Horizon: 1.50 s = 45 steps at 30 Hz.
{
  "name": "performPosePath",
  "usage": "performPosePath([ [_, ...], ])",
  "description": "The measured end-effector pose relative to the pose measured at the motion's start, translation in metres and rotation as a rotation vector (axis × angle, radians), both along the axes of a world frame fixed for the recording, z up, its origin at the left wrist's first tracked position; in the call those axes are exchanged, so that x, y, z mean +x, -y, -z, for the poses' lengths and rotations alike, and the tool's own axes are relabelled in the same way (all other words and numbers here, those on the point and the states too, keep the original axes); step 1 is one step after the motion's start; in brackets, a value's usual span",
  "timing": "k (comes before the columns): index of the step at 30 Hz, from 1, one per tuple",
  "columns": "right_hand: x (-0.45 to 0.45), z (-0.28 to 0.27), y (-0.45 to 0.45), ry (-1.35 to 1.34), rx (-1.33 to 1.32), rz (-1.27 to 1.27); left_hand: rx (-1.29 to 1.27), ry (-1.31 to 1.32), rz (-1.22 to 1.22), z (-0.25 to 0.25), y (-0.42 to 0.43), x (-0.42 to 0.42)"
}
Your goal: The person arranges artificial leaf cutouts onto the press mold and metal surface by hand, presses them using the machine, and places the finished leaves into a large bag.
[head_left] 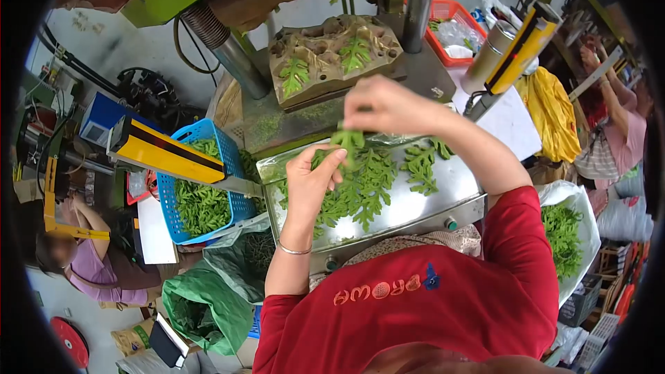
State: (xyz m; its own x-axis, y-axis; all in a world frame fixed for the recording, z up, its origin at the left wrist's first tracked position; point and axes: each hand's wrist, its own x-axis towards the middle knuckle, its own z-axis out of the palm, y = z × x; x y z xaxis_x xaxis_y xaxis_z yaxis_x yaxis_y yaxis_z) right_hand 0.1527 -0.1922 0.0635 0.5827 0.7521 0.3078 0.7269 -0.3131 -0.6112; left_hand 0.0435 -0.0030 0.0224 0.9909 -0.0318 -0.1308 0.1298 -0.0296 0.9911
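Between my hands, above the metal tray (450, 183), is a green leaf (348, 140), slightly blurred. My left hand (315, 172) pinches its lower side, thumb and fingers together. My right hand (377, 105) has its fingers closed at the leaf's upper end. More lobed green leaves (367, 190) lie in a pile on the tray under my hands, with a few apart to the right. Behind the tray, a metal mould block (325, 73) bears one leaf shape (295, 76) on its left and another (355, 54) on its right.
Steel columns (419, 10) of a press flank the mould. Yellow bars (166, 152) stand either side. A blue basket (232, 149) of leaves is left, a green bag (232, 308) below it, a white bag (589, 235) right. Two other people work at far left and right.
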Motion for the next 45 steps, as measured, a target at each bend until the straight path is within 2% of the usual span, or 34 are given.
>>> performPosePath([
  [3,0.045,-0.017,-0.001,0.014,0.24,0.278,-0.066,0.044,-0.054,0.008,-0.004,0.009],
  [4,0.062,-0.018,-0.004,0.009,0.239,0.271,-0.133,0.099,-0.078,0.014,-0.003,0.014],
  [6,0.096,-0.017,-0.009,0.054,0.33,0.615,-0.264,0.21,-0.12,0.023,-0.002,0.025],
  [11,0.171,0.02,-0.015,0.252,0.101,0.765,-0.379,0.069,-0.089,0.029,-0.011,0.041],
  [16,0.191,0.041,-0.016,0.376,-0.029,0.752,-0.433,0.052,-0.146,0.031,-0.02,0.042],
  [18,0.18,0.036,-0.019,0.546,0.114,0.828,-0.401,0.038,-0.158,0.03,-0.027,0.034],
  [19,0.164,0.028,-0.02,0.543,0.112,0.821,-0.368,0.024,-0.164,0.031,-0.031,0.028],
  [21,0.107,0.004,-0.019,0.14,0.181,0.597,-0.307,0.001,-0.165,0.031,-0.033,0.018],
  [24,0.006,-0.009,-0.031,0.16,0.018,0.041,-0.258,-0.025,-0.083,0.025,-0.025,0.006],
  [27,-0.031,0.004,-0.031,0.324,-0.068,-0.052,-0.2,-0.041,0.014,0.016,-0.018,-0.004],
  [31,-0.012,-0.017,-0.029,0.225,-0.171,-0.172,-0.093,-0.004,0.001,0.006,-0.019,-0.015],
  [32,0.003,-0.018,-0.031,0.162,-0.065,-0.085,-0.096,0.001,-0.012,0.009,-0.022,-0.013],
  [33,0.02,-0.018,-0.035,0.093,0.04,-0.002,-0.094,0.158,-0.049,0.018,-0.024,-0.009],
  [34,0.034,-0.022,-0.042,0.09,0.038,-0.021,-0.088,0.312,-0.087,0.029,-0.027,-0.003],
  [36,0.059,-0.03,-0.057,-0.084,0.283,0.341,-0.062,0.615,-0.161,0.043,-0.034,0.005],
  [37,0.071,-0.027,-0.066,-0.089,0.282,0.327,-0.057,0.613,-0.174,0.042,-0.036,0.006],
  [41,0.121,-0.002,-0.106,0.032,0.329,0.581,-0.357,0.102,-0.125,0.027,-0.04,0.01],
  [42,0.132,0.001,-0.114,0.031,0.328,0.575,-0.358,0.102,-0.131,0.026,-0.04,0.014],
  [45,0.157,0.014,-0.133,0.18,-0.02,0.678,-0.431,0.148,-0.254,0.025,-0.037,0.024],
])
